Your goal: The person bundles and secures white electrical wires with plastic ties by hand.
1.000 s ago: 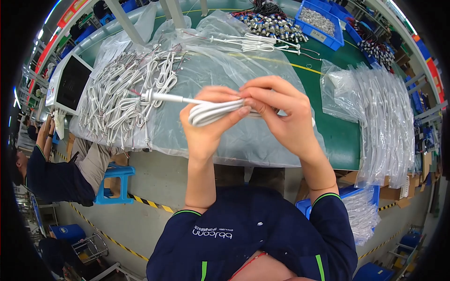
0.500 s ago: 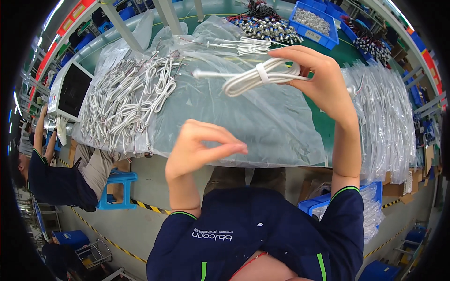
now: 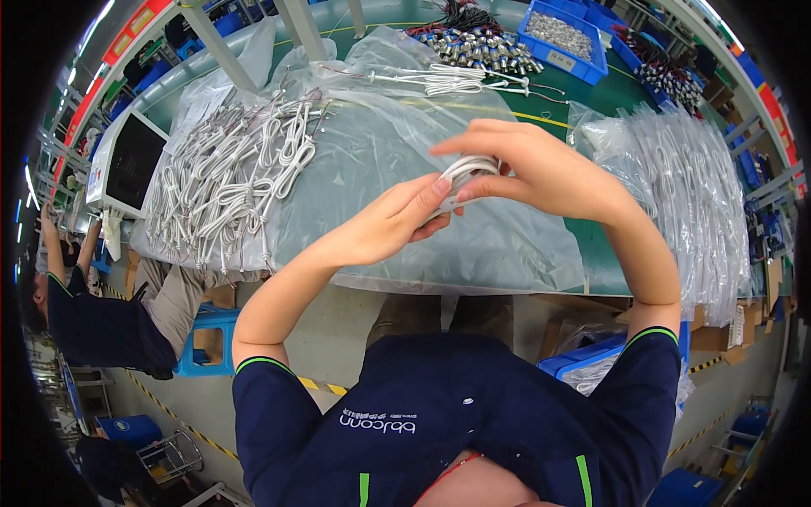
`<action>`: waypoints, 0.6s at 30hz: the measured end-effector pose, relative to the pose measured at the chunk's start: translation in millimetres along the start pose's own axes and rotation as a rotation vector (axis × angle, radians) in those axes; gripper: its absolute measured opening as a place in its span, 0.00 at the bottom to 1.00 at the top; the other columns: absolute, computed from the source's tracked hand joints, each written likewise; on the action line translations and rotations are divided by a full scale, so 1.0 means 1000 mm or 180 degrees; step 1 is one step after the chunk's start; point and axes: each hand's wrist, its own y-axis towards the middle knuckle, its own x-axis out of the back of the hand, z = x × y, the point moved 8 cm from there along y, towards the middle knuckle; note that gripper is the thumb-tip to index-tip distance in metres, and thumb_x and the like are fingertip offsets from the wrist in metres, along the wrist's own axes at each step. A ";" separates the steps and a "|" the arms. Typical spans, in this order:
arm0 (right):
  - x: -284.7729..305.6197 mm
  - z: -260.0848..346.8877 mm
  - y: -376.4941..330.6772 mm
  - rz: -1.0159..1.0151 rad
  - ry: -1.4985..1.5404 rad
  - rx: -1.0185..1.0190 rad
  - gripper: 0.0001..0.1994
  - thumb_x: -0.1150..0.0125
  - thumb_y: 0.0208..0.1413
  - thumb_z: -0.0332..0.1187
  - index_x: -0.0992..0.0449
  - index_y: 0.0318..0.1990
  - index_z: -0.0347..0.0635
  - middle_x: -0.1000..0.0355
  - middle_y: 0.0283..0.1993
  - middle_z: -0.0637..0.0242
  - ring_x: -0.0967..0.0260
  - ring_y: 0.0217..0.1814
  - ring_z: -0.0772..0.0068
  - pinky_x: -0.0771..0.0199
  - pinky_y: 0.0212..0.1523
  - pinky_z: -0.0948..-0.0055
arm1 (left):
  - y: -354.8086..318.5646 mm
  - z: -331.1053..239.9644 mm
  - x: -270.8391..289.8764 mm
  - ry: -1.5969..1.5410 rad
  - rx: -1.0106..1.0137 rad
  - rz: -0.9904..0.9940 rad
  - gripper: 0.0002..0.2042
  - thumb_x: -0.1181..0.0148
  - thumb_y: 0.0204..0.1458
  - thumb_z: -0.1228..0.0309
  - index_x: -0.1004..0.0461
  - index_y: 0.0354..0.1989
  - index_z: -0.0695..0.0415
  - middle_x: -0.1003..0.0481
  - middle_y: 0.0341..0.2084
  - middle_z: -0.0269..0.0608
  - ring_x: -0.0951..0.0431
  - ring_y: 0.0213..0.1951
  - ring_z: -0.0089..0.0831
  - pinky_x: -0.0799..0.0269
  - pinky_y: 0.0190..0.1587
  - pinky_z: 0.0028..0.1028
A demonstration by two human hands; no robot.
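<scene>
A coiled white cable is held above the plastic-covered table in front of me. My left hand grips the near left end of the coil, thumb laid over it. My right hand closes round its right side with the thumb beneath, while its forefinger is stretched out and slightly blurred. Fingers hide much of the coil, including its tie and cable ends. Beyond the hands lies another bundle of white cables on the sheet.
A heap of coiled white cables covers the table's left side, beside a boxy white device. Bagged cables lie in rows at right. Metal connectors and a blue bin stand at back. A co-worker is at far left.
My empty left hand has moved up and right and taken hold of the coil. My right hand has come lower and left with the coil, which is now turned more upright between both hands.
</scene>
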 end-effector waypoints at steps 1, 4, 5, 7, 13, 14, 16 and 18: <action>0.001 0.000 0.000 -0.0005 -0.0001 -0.0001 0.13 0.38 0.46 0.31 0.26 0.42 0.43 0.34 0.32 0.66 0.35 0.33 0.68 0.35 0.31 0.75 | -0.002 -0.003 0.001 0.0017 0.0013 -0.0075 0.24 0.69 0.61 0.51 0.34 0.35 0.60 0.41 0.17 0.31 0.45 0.19 0.19 0.46 0.23 0.20; 0.001 0.008 -0.001 0.0113 0.0082 0.0093 0.12 0.39 0.47 0.30 0.26 0.41 0.40 0.34 0.31 0.65 0.36 0.32 0.69 0.36 0.30 0.75 | -0.008 -0.023 0.002 0.0390 -0.0098 -0.0230 0.24 0.70 0.61 0.52 0.35 0.34 0.61 0.39 0.15 0.33 0.43 0.18 0.21 0.45 0.23 0.22; 0.007 0.013 -0.001 -0.0073 0.0114 0.0172 0.12 0.39 0.47 0.30 0.26 0.41 0.39 0.34 0.30 0.65 0.36 0.32 0.70 0.37 0.30 0.75 | -0.010 -0.026 0.003 0.0394 -0.0090 -0.0243 0.24 0.70 0.61 0.52 0.35 0.34 0.61 0.39 0.15 0.33 0.43 0.18 0.21 0.45 0.23 0.22; 0.010 0.019 -0.003 -0.0254 0.0149 0.0266 0.11 0.39 0.48 0.29 0.26 0.40 0.39 0.35 0.30 0.65 0.36 0.31 0.70 0.37 0.30 0.76 | -0.011 -0.036 0.004 0.0768 -0.0320 -0.0237 0.24 0.70 0.61 0.53 0.35 0.32 0.63 0.37 0.13 0.35 0.36 0.17 0.24 0.41 0.23 0.24; 0.010 0.014 -0.007 -0.0464 0.0340 0.0126 0.09 0.42 0.50 0.34 0.25 0.37 0.41 0.35 0.28 0.62 0.36 0.28 0.64 0.37 0.28 0.71 | -0.007 -0.030 0.008 0.0840 -0.0382 -0.0277 0.24 0.68 0.60 0.54 0.34 0.27 0.63 0.33 0.13 0.40 0.27 0.19 0.32 0.34 0.26 0.29; 0.009 0.012 -0.007 -0.0481 0.0308 0.0052 0.09 0.41 0.48 0.30 0.25 0.38 0.39 0.35 0.29 0.64 0.36 0.30 0.68 0.37 0.29 0.74 | -0.006 -0.028 0.008 0.0843 -0.0383 -0.0274 0.24 0.68 0.60 0.54 0.34 0.27 0.63 0.33 0.13 0.40 0.27 0.19 0.32 0.34 0.26 0.29; 0.006 0.009 -0.009 -0.0493 0.0284 -0.0018 0.10 0.40 0.47 0.27 0.25 0.39 0.38 0.34 0.30 0.65 0.36 0.31 0.72 0.37 0.30 0.77 | -0.006 -0.036 0.011 0.1232 -0.0739 -0.0532 0.22 0.67 0.60 0.56 0.34 0.28 0.63 0.31 0.15 0.43 0.27 0.18 0.36 0.33 0.27 0.31; 0.012 0.013 -0.013 -0.0951 0.0195 0.0194 0.10 0.40 0.48 0.31 0.25 0.39 0.42 0.35 0.28 0.64 0.36 0.27 0.66 0.36 0.26 0.73 | -0.007 -0.045 0.012 0.1378 -0.0724 -0.0586 0.20 0.65 0.60 0.58 0.35 0.28 0.63 0.30 0.16 0.45 0.26 0.21 0.38 0.33 0.28 0.32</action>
